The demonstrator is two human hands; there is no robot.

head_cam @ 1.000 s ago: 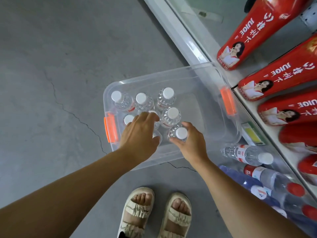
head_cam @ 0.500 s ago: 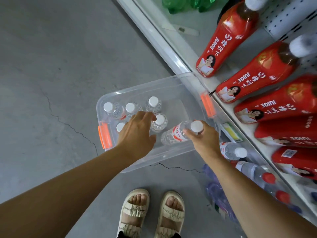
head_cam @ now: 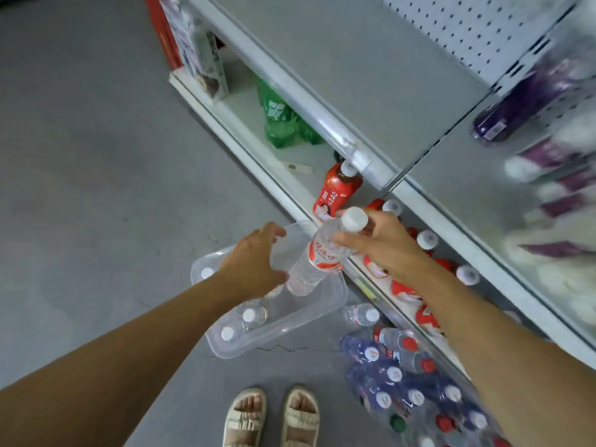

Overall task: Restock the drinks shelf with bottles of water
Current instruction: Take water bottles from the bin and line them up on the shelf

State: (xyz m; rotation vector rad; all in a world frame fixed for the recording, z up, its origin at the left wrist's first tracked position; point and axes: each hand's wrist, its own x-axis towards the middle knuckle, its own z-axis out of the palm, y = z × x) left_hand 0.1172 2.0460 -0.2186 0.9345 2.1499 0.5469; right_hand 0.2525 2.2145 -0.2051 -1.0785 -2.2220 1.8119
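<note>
- Nearest, at the bottom edge, stand the person's sandalled feet [head_cam: 271, 417] on the grey floor [head_cam: 80, 188]; to their right lies a wrapped pack of bottles [head_cam: 416, 391] with red and white caps, partly cut off by the right forearm and the frame.
- Just beyond the feet sits the clear plastic bin [head_cam: 325, 301] on the floor, with several white-capped water bottles [head_cam: 248, 316] standing in it; how many are left cannot be counted, since the left arm covers part of the bin.
- The left hand [head_cam: 254, 262] hovers above the bin, fingers loosely curved and spread, holding nothing; its fingertips lie close to the lifted bottle's base, though contact cannot be made out.
- The right hand [head_cam: 383, 243] has its grip closed round the neck and shoulder of one water bottle [head_cam: 319, 256] with a red label, raised clear of the bin and tilted, cap pointing toward the shelves.
- The step in hand looks like carrying this bottle from bin to shelf. The next move calls for swinging it right, turning it upright and setting it in a free spot.
- Farther off, the lowest shelf [head_cam: 245, 137] holds red juice bottles [head_cam: 335, 191] and green bottles [head_cam: 277, 121].
- The upper shelf [head_cam: 387, 75] is largely bare; the purple goods at far right are too blurred to name.
</note>
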